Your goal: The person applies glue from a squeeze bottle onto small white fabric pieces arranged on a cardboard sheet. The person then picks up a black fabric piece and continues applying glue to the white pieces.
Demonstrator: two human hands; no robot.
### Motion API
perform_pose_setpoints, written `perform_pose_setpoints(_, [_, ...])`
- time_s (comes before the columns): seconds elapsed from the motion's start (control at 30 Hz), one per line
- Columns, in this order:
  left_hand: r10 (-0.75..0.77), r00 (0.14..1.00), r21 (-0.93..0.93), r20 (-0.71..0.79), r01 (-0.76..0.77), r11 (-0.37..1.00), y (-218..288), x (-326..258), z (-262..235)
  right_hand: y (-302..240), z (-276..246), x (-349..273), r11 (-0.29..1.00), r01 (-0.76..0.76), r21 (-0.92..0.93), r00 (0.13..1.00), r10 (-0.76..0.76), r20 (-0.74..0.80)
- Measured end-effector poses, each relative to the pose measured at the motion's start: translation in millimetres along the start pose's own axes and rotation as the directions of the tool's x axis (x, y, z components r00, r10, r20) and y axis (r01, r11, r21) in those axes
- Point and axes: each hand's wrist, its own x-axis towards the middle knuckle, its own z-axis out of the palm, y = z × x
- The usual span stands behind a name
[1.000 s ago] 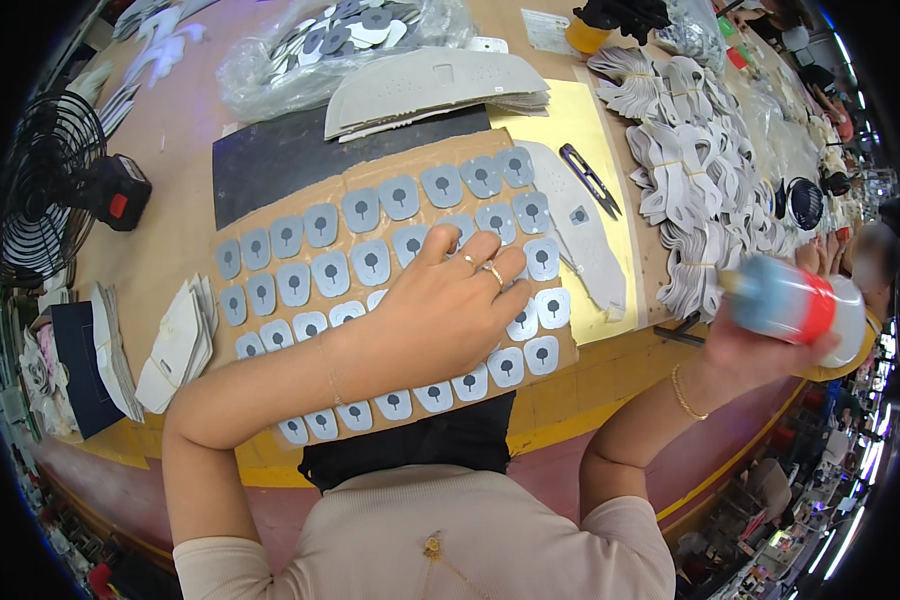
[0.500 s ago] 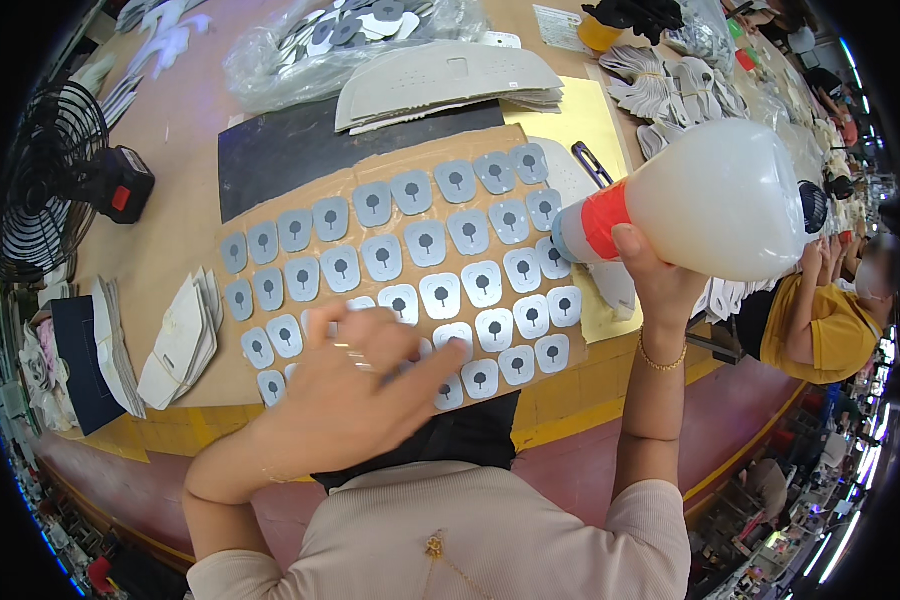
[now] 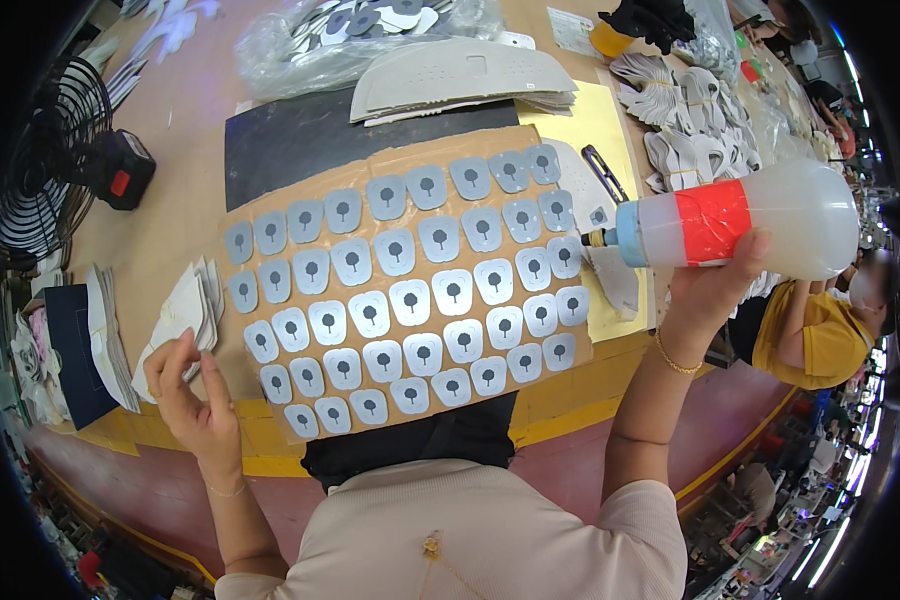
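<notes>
The left hand [image 3: 198,408] is half-curled, fingers spread; the right hand [image 3: 712,298] has fingers clasping a near-level bottle [image 3: 795,215].

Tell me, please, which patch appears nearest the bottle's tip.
The third patch from the top in the rightmost column: the bottle's tip shows just beside it, while the other patches appear farther away.

Your bottle [image 3: 795,215]: translucent, milky contents, red band [image 3: 712,222], pale blue collar [image 3: 630,235]. Tipped near horizontal right of the cardboard sheet [image 3: 395,160], nozzle [image 3: 600,238] toward its edge. Your grey patches [image 3: 410,302]: five rows flat on the sheet, dark tree-like mark each. Your whitish stack [image 3: 190,300]: upper left edge fanned, just left of it.
</notes>
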Motion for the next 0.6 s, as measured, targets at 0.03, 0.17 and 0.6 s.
perform_pose_setpoints(0.03, [-0.017,1.000,-0.008,-0.015,0.017,1.000,-6,-7,-3,-2,0,0,0.998,-0.036,0.043,0.999,0.035,0.035])
perform_pose_setpoints(0.17, [-0.082,0.995,-0.083,-0.059,0.077,0.994,-25,-25,-6,16,-8,-13,0.904,0.133,-0.407,0.991,-0.125,0.046])
perform_pose_setpoints(0.6, [-0.158,0.985,-0.116,-0.071,0.149,0.982,-55,-46,-1,9,4,-40,0.683,0.348,-0.642,0.926,-0.146,0.347])
